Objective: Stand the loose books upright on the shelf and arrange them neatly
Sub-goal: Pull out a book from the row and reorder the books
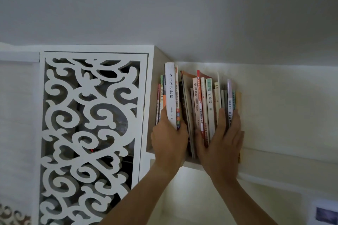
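Head view, looking up at a row of books standing upright on a white shelf just under the ceiling. We take the tall white book with black characters down its spine as our landmark; it stands near the row's left end and rises above its neighbours. Left of it, a few thin books sit against the shelf's side wall. Right of it, the row runs on through red, cream and green spines, one cream spine with a green top, to a purple-topped book near the far end.

Our left hand grasps the white book at its lower part, thumb on its left side, fingers wrapped round its right side. Our right hand, well right of the white book, lies with straight fingers pressed against the lower spines of the right-hand books, thumb pointing toward the white book.

Further left of the white book, beyond the side wall, a white panel cut in scrolling curls fills the frame. Far to the lower right, a small blue-and-white patch shows on the wall.
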The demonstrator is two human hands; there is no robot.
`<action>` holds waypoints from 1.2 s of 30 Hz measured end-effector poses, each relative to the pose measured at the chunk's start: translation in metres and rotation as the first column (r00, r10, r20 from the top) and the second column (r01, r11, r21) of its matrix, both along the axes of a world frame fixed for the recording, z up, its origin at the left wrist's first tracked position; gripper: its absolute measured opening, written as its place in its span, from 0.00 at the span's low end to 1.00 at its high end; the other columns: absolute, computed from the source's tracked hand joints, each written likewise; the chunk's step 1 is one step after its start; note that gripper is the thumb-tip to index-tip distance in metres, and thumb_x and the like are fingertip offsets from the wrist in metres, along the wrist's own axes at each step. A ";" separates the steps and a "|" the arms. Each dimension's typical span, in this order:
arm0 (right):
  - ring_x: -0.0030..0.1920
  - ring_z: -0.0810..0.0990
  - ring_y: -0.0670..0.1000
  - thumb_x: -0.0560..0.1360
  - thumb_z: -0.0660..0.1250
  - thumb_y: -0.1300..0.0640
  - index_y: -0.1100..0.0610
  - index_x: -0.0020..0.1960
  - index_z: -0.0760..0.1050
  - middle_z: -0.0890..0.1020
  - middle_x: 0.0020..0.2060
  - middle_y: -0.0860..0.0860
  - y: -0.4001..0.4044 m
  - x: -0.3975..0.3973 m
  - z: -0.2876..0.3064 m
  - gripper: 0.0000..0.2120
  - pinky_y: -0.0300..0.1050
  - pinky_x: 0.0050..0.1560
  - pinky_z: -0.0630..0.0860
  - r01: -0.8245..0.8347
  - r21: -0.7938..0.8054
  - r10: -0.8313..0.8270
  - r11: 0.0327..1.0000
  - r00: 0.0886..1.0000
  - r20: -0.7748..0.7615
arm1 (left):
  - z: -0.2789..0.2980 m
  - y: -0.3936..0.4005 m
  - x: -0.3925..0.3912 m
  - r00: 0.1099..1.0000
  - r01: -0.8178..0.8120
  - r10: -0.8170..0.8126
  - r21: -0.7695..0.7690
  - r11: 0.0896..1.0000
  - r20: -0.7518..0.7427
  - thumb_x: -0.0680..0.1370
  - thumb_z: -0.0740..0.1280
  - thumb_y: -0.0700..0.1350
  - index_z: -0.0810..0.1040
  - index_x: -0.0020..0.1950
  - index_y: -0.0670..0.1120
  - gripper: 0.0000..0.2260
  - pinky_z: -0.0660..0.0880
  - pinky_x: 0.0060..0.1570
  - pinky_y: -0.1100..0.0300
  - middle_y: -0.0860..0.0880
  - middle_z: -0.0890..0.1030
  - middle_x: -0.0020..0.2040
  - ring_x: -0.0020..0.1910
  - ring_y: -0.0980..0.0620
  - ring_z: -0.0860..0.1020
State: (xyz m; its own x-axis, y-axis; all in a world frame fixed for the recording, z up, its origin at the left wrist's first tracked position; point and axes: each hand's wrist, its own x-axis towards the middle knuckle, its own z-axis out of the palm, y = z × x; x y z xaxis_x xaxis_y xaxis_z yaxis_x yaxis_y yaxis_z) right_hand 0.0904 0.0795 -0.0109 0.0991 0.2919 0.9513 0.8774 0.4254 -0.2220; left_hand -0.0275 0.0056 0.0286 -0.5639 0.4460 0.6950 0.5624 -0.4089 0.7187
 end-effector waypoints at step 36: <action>0.79 0.58 0.65 0.75 0.68 0.39 0.48 0.75 0.71 0.62 0.79 0.62 -0.014 -0.094 0.035 0.31 0.68 0.76 0.59 -0.113 0.074 0.080 0.991 0.933 0.352 | -0.001 -0.138 -0.044 0.964 -0.248 0.255 0.089 0.965 -0.073 0.79 0.69 0.45 0.72 0.68 0.53 0.18 0.77 0.32 0.65 0.69 0.74 0.41 0.34 0.65 0.78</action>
